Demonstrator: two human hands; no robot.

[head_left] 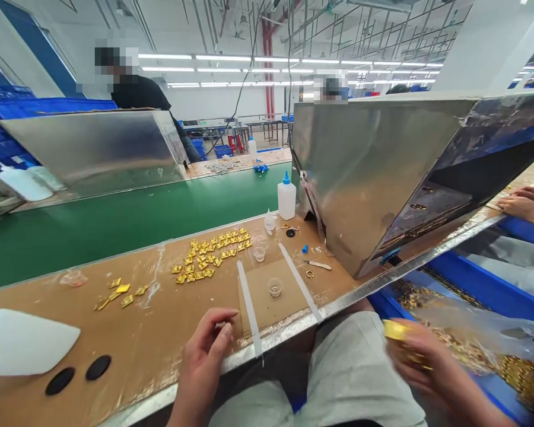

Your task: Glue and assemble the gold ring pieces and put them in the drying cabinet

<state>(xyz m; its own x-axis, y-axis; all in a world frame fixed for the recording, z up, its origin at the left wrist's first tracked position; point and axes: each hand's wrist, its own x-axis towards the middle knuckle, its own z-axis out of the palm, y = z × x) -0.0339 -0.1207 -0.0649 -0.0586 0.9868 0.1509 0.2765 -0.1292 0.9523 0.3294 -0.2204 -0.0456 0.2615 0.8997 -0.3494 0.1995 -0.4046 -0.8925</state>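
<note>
Clasping a gold piece (395,330) in the right hand (422,356), closed and motion-blurred, near the blue bin (498,284). Jutting leftward past the fingertips, toward the lap; too blurred to read a long axis. On the near bench (137,362), counting two black ovals (98,367) at left, two clear cups (275,288), two tape strips (249,308), one blue-capped bottle (286,200); too small to count, about thirty clustered gold pieces (213,259) in slanting rows. Holding the left hand (207,350) half open, fingers loosely curled, released, beside the cardboard pad (285,302).
</note>
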